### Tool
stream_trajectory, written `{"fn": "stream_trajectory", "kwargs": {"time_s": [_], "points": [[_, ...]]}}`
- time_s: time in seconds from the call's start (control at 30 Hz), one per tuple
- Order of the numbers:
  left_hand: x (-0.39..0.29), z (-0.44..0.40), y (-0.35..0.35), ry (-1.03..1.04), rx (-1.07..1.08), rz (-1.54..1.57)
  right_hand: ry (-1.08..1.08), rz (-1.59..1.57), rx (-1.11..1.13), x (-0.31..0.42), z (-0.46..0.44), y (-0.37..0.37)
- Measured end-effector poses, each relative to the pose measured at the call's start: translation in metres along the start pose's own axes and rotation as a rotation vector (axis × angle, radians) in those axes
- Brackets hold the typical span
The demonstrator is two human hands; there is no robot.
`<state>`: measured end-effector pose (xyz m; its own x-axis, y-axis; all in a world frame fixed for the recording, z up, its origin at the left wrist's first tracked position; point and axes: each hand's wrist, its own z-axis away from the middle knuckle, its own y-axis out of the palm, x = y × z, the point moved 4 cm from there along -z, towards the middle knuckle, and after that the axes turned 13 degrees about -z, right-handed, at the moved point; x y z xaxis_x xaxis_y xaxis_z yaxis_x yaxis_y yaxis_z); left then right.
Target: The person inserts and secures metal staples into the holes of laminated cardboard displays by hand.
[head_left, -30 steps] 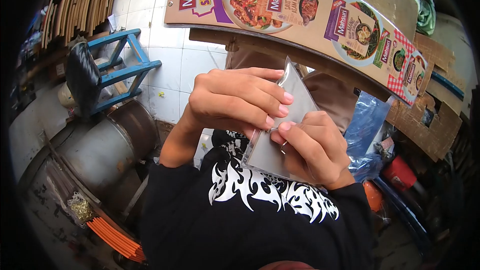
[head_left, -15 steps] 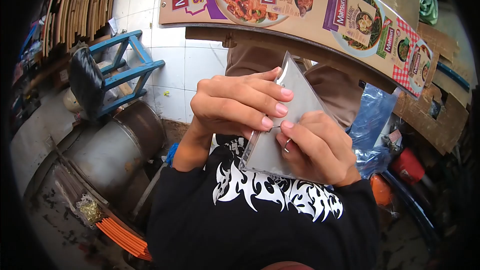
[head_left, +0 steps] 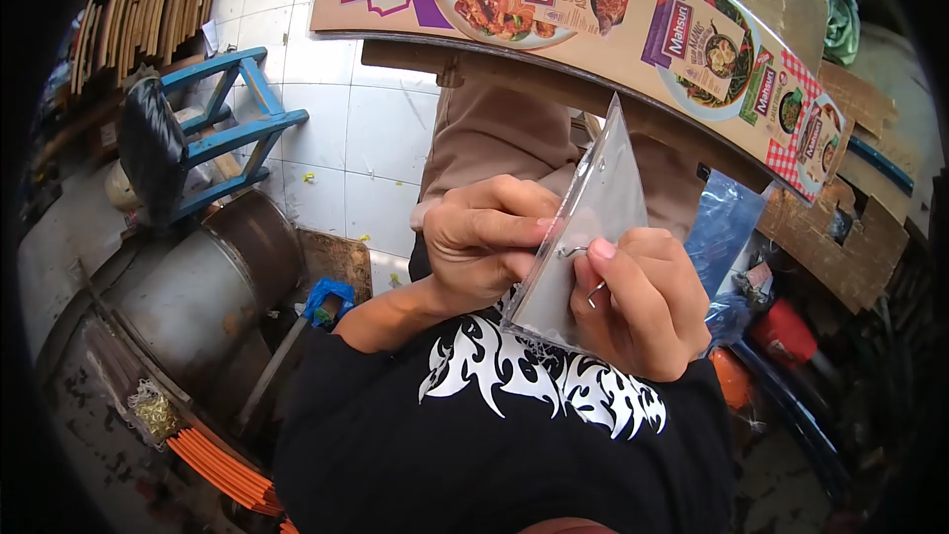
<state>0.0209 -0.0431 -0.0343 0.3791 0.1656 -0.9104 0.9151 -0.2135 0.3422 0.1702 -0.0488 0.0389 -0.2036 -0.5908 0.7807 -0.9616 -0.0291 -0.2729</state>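
A flat grey panel (head_left: 618, 178) with a clear plastic edge stands tilted in front of my chest, its pointed corner up. My left hand (head_left: 494, 237) is closed at its left side, thumb and fingers bent together against the edge and far face. The panel partly hides those fingertips. My right hand (head_left: 647, 292) is at the near face, thumb and forefinger pinching a thin bent metal wire (head_left: 597, 290). One end of this wire meets the panel near a small hole. Whether it passes through to the left fingers I cannot tell.
Ahead lies a board printed with food pictures (head_left: 544, 0). A blue stool (head_left: 237, 129) with a black seat stands to the left, near a metal drum (head_left: 188, 277). Orange strips (head_left: 222, 475) lie lower left. Blue plastic sheeting (head_left: 727, 227) and cardboard (head_left: 840, 247) are at the right.
My left hand has moved from the panel's near face to its left edge and far side. The panel has turned more edge-on. My right hand keeps its pinch on the wire.
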Motion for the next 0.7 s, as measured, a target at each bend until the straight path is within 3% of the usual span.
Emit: {"fn": "stream_trajectory", "kwargs": {"time_s": [0.17,0.53,0.63,0.7], "points": [[-0.006,0.002,0.013,-0.024,-0.035,0.144,-0.101,0.011,-0.006,0.004,0.002,-0.006],[-0.02,-0.016,0.022,0.064,0.023,0.091,-0.211,0.161,-0.338,0.01,0.0,0.004],[-0.02,-0.022,0.025,0.072,0.062,0.007,-0.126,-0.112,-0.148,-0.001,-0.002,-0.015],[-0.023,-0.033,0.029,0.083,0.074,-0.108,-0.029,-0.22,-0.213,-0.013,0.003,-0.02]]}}
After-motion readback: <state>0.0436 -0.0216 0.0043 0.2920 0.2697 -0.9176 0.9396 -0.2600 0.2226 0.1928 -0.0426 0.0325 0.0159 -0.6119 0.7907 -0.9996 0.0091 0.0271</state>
